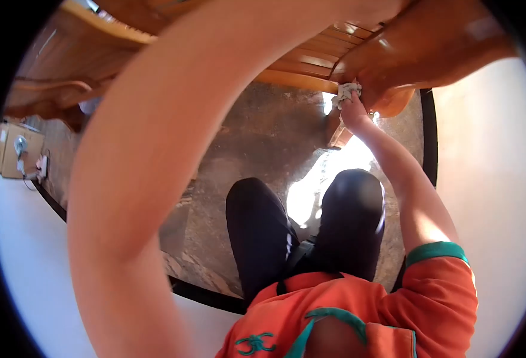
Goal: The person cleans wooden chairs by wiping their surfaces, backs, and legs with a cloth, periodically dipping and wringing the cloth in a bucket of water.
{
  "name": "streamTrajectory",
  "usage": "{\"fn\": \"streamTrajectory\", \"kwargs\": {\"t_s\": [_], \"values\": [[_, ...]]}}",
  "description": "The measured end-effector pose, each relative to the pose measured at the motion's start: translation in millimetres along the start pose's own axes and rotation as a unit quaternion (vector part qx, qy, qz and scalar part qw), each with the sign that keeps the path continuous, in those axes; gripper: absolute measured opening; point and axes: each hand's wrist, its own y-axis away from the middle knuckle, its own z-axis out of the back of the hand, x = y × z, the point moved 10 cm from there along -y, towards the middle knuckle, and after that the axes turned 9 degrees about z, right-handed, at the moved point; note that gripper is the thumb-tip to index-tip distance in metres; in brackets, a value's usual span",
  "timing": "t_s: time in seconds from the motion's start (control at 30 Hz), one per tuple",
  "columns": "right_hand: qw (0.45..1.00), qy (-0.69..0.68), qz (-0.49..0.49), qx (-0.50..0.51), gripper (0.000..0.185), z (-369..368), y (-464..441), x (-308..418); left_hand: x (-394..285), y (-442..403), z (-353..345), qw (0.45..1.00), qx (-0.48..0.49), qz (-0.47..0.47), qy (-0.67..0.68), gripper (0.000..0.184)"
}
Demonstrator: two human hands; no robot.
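Note:
My right hand (354,113) is closed around a pale crumpled cloth (348,92). It presses the cloth against the lower part of a varnished wooden bench (418,51), near a leg and the seat's front rail. My left arm (155,143) crosses the near foreground, large and slightly blurred, and reaches up to the top edge. The left hand lies beyond that edge, so its fingers do not show. Behind the arm are the bench's seat slats (311,56).
My bent knees (352,197) are above the brown stone-patterned floor (245,131), where bright sunlight falls. A white wall (490,167) with a dark skirting stands at the right. Another carved wooden piece (54,89) and a cardboard box (27,146) are at the left.

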Motion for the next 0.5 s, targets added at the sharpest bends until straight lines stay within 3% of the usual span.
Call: {"fn": "streamTrajectory", "kwargs": {"t_s": [0.07, 0.1, 0.17, 0.27, 0.3, 0.37, 0.4, 0.43, 0.5], "values": [[1.000, -0.009, -0.011, -0.001, 0.024, -10.9, -12.4, -4.6, 33.4, 68.5, 26.2, 0.989, 0.100, 0.083, 0.072, 0.044], [1.000, -0.007, -0.009, 0.007, 0.024, -22.9, -18.0, -4.6, 46.9, 101.2, 41.6, 0.982, 0.161, 0.096, 0.039, 0.036], [1.000, -0.021, 0.000, 0.014, 0.024, -18.2, -15.3, 0.6, 88.9, 205.9, 46.7, 0.949, 0.258, 0.179, 0.028, 0.049], [0.996, -0.086, -0.009, 0.019, 0.024, -29.5, -33.3, 8.4, 125.4, 357.2, 104.9, 0.868, 0.406, 0.285, 0.031, 0.042], [0.989, -0.142, -0.037, 0.004, 0.025, -53.0, -47.5, 14.0, 128.2, 396.2, 135.4, 0.836, 0.444, 0.323, 0.003, 0.042], [0.899, -0.387, -0.172, -0.107, 0.027, -132.0, -89.7, 10.7, 128.6, 441.9, 198.0, 0.772, 0.490, 0.404, -0.036, 0.040], [0.974, -0.217, -0.062, 0.002, 0.027, -109.1, -90.6, 36.5, 125.9, 464.0, 229.3, 0.745, 0.510, 0.422, -0.080, 0.038], [0.995, -0.040, 0.070, 0.063, 0.027, -77.2, -82.7, 62.7, 119.4, 479.0, 259.1, 0.737, 0.511, 0.433, -0.095, 0.034], [0.990, -0.064, 0.063, 0.106, 0.028, -83.7, -101.1, 83.3, 106.5, 511.9, 307.6, 0.695, 0.516, 0.479, -0.145, 0.031]]}}
